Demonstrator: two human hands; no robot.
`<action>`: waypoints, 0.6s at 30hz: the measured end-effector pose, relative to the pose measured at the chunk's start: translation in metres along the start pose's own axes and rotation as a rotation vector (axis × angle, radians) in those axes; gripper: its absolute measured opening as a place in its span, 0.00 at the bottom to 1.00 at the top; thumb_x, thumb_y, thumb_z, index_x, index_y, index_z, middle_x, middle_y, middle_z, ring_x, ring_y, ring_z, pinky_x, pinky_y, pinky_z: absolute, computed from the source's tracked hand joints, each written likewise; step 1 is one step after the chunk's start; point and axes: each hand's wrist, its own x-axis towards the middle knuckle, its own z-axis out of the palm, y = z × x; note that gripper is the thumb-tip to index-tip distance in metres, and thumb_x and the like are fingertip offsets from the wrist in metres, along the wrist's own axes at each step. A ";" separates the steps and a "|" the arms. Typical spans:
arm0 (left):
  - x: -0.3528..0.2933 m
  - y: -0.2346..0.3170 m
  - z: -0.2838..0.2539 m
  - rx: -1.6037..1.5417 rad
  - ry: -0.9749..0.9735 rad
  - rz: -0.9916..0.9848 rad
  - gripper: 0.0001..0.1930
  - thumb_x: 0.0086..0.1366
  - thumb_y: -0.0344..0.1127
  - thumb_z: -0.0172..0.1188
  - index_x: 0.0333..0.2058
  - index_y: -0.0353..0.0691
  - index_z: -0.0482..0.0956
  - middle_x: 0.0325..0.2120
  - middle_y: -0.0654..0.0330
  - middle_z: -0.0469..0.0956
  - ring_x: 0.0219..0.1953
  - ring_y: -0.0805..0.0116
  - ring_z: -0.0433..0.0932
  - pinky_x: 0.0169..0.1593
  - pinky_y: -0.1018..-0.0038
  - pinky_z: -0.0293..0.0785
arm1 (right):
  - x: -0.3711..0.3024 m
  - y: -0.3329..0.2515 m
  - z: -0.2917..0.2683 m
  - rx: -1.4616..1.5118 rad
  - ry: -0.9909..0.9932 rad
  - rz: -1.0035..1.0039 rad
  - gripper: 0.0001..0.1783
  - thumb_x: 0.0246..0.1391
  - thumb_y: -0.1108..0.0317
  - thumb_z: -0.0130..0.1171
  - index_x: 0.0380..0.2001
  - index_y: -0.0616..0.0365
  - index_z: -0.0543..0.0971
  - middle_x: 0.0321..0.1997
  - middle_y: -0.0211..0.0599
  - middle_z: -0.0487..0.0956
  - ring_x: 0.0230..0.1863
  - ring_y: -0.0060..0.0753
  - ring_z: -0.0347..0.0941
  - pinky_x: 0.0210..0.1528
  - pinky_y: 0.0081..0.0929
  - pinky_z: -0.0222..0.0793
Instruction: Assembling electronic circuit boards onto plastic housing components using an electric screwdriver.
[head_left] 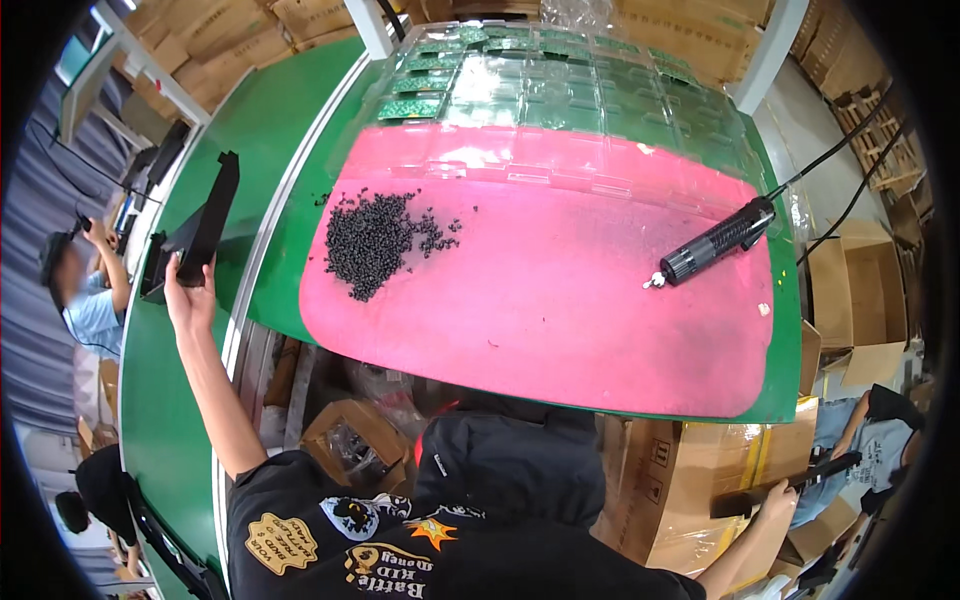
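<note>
My left hand (pixel 190 290) is stretched out to the left over the green conveyor belt, its fingers round the lower end of a long black plastic housing (pixel 205 225). The housing tilts upward, and its far end points away from me. Low on the right, beside a cardboard box, my right hand (pixel 776 500) grips a long, narrow black bar (pixel 740 502). Between them, a heap of small black screws (pixel 365 245) lies on the pink mat (pixel 540 300). An electric screwdriver (pixel 715 243) with a black body rests at the mat's right side, its cord leading off to the upper right.
Clear plastic trays (pixel 570 100) with several green circuit boards (pixel 413 107) cover the table's far part. A metal rail (pixel 290 210) separates table and belt. Cardboard boxes (pixel 690 490) stand at the near right. A person (pixel 88 290) works across the belt; another person (pixel 870 440) is at the right.
</note>
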 end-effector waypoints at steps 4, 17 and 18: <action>0.028 0.000 0.001 0.055 0.358 0.247 0.19 0.64 0.39 0.67 0.47 0.33 0.77 0.47 0.52 0.79 0.47 0.62 0.79 0.59 0.58 0.73 | -0.054 -0.045 -0.017 0.504 0.230 -0.453 0.20 0.69 0.65 0.50 0.56 0.71 0.72 0.45 0.51 0.79 0.38 0.37 0.74 0.42 0.32 0.71; -0.098 0.042 0.151 0.694 -0.768 1.613 0.28 0.61 0.44 0.63 0.56 0.32 0.73 0.56 0.46 0.73 0.58 0.54 0.73 0.61 0.54 0.65 | -0.193 -0.263 -0.145 0.273 0.230 -1.353 0.15 0.40 0.85 0.57 0.35 0.66 0.73 0.38 0.48 0.74 0.40 0.52 0.71 0.43 0.41 0.69; -0.041 0.120 0.068 0.655 -0.805 1.632 0.28 0.62 0.44 0.63 0.56 0.33 0.72 0.56 0.46 0.73 0.57 0.53 0.73 0.61 0.55 0.65 | -0.205 -0.277 -0.136 0.280 0.244 -1.415 0.16 0.38 0.84 0.57 0.35 0.65 0.73 0.38 0.47 0.74 0.40 0.51 0.71 0.42 0.42 0.69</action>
